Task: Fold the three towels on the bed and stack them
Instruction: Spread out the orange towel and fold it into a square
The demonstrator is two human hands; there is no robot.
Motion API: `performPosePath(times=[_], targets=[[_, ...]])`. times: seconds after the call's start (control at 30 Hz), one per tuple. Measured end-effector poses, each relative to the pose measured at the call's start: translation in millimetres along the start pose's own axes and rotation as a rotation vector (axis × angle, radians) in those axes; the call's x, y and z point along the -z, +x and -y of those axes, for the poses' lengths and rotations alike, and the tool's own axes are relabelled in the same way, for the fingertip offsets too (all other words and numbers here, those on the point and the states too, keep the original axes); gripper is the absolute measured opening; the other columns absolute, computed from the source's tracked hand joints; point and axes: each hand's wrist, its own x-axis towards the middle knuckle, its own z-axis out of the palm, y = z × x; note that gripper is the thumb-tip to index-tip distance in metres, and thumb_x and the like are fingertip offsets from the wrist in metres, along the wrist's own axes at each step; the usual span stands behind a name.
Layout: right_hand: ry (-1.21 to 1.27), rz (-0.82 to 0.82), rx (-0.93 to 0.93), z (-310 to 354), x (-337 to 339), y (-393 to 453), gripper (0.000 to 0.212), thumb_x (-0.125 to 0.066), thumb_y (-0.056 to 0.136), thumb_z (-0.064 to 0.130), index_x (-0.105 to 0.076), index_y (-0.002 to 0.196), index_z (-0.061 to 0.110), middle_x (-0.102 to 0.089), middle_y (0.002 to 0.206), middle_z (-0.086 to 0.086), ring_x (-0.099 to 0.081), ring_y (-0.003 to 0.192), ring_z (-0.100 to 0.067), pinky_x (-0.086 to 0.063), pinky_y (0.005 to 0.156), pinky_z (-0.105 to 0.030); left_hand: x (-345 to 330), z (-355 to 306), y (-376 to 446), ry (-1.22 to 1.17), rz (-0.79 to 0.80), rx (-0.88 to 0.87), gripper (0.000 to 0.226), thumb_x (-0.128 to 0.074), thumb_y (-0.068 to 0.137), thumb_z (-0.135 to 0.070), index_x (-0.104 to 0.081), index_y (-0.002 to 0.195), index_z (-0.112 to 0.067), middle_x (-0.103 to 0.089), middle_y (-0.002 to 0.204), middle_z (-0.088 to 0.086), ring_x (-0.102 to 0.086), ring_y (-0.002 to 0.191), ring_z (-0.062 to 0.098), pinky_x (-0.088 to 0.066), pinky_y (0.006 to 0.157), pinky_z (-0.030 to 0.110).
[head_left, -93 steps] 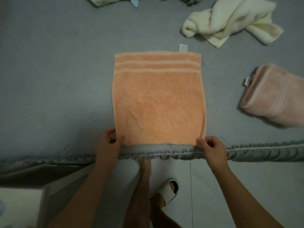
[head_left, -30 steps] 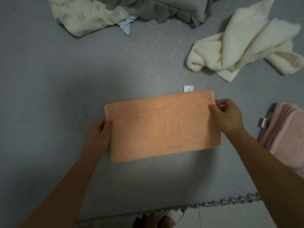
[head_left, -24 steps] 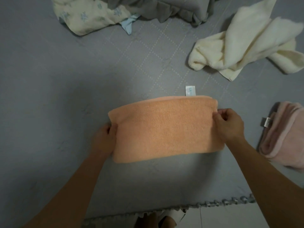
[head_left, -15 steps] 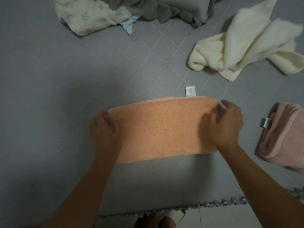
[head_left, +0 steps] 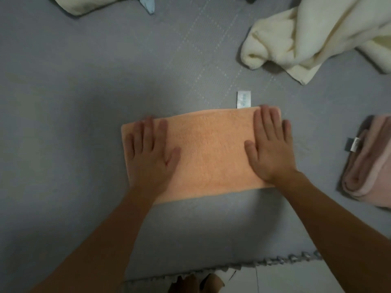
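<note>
Half a second ago both hands were pinching the short ends of the peach-orange terry towel; now the left hand and the right hand lie flat on top of it, fingers straight and released, palms pressing the folded rectangle down onto the grey quilted bed. Against the taller shape of three seconds back, the towel is now folded in half into a wide, low band at the centre of the view, its white care label sticking out at its 1 o'clock corner. That suggests this fold is being smoothed, with perhaps one more fold before stacking. At 3 o'clock the dusty-pink folded towel sits already folded but runs off the frame edge, so its full shape is hidden. At 1 o'clock the cream crumpled towel is still unfolded and also cut off. A pale patterned cloth at 11 o'clock is barely in view. The hands cover both ends of the orange towel, so whether its layers line up there cannot be told.
</note>
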Motion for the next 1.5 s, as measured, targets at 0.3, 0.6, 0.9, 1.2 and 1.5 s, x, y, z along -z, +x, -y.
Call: performPosePath(times=[0.3, 0.6, 0.9, 1.2, 1.5], targets=[[0.133, -0.027, -0.168, 73.6, 47.8, -56.8, 0.092, -0.059, 0.084, 0.017, -0.002, 0.155, 0.009, -0.003, 0.163, -0.02, 0.001, 0.15, -0.038, 0.002, 0.117, -0.057, 69.6, 20.7, -27.1, -0.877, 0.018, 0.667, 0.08, -0.068, 0.087, -0.026, -0.024, 0.153, -0.016, -0.06, 0.12, 0.011, -0.061, 0.105, 0.028, -0.047, 0.094, 0.046], [0.707, -0.12, 0.009, 207.8, 82.1, -110.8, 0.061, -0.064, 0.078, 0.037, -0.05, 0.134, 0.016, -0.058, 0.132, -0.003, -0.052, 0.124, -0.02, -0.038, 0.104, -0.048, 152.3, -2.9, -21.5, -1.627, 0.606, 0.799, 0.013, -0.059, 0.086, -0.006, -0.059, 0.09, -0.017, -0.064, 0.061, 0.001, -0.065, 0.051, 0.011, -0.051, 0.042, 0.024], [1.316, -0.034, -0.317, 82.1, 131.8, -148.5, 0.037, -0.07, 0.08, 0.006, -0.062, 0.093, 0.039, -0.064, 0.089, 0.045, -0.058, 0.088, 0.024, -0.039, 0.076, 0.002, 189.0, -24.7, -11.4, -1.005, 0.8, -0.201, 0.059, -0.086, 0.062, -0.027, -0.063, 0.115, -0.039, -0.071, 0.093, -0.002, -0.064, 0.081, 0.012, -0.054, 0.074, 0.03], [1.253, -0.286, -0.919, -0.1, 64.0, -118.7, 0.02, -0.063, 0.09, 0.03, -0.065, 0.084, 0.01, -0.067, 0.077, -0.003, -0.058, 0.072, -0.014, -0.046, 0.064, -0.025, 103.6, -139.6, 41.2, -0.752, 0.452, -0.089, 0.023, -0.06, 0.089, -0.037, -0.061, 0.091, -0.015, -0.061, 0.08, -0.004, -0.054, 0.074, 0.014, -0.039, 0.06, 0.029], [1.18, -0.136, -1.124, 26.3, 21.9, -125.9, 0.026, -0.045, 0.093, 0.052, -0.051, 0.094, 0.027, -0.059, 0.087, 0.011, -0.058, 0.08, -0.014, -0.041, 0.063, -0.026, 57.9, -142.1, 13.5, -0.593, 0.289, 0.275, 0.039, -0.056, 0.09, -0.054, -0.058, 0.101, -0.016, -0.063, 0.096, 0.002, -0.061, 0.094, 0.024, -0.042, 0.076, 0.034]])
